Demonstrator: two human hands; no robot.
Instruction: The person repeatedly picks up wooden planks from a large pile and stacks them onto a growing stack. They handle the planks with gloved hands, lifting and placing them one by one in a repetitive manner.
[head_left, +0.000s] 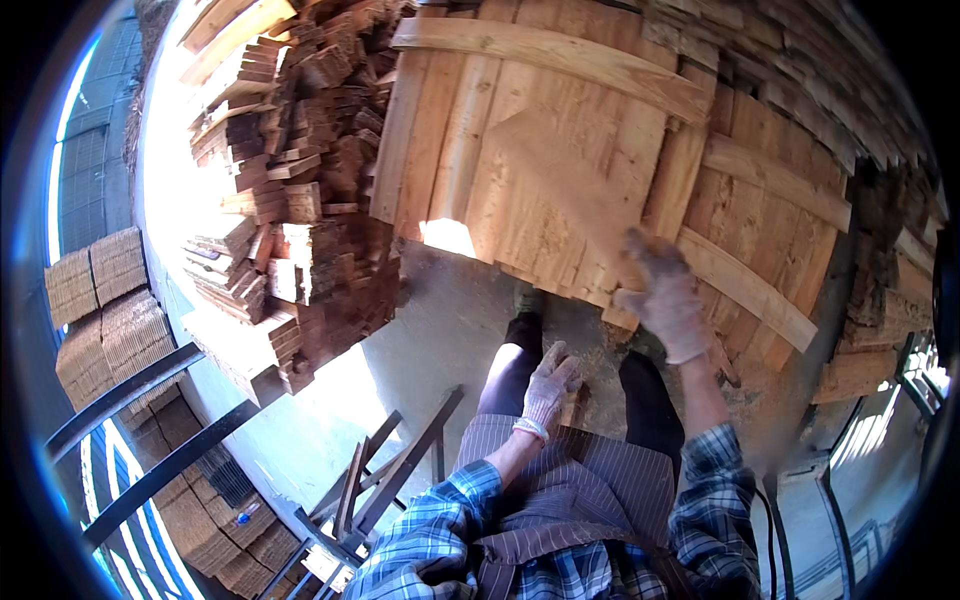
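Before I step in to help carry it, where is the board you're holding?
In the head view, the wooden board is right of centre, blurred, its lower end in the gloved right hand. It lies across the wooden pallet, right of the stacked wood offcuts.

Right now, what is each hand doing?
Left hand: gloved, open, holding nothing.
Right hand: gloved, shut on the blurred pale wooden board.

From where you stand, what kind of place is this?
Probably a timber yard or pallet workshop. A big pile of short cut wood blocks stands on the left, a wooden pallet panel lies ahead, and the gloved right hand grips a plank over it.
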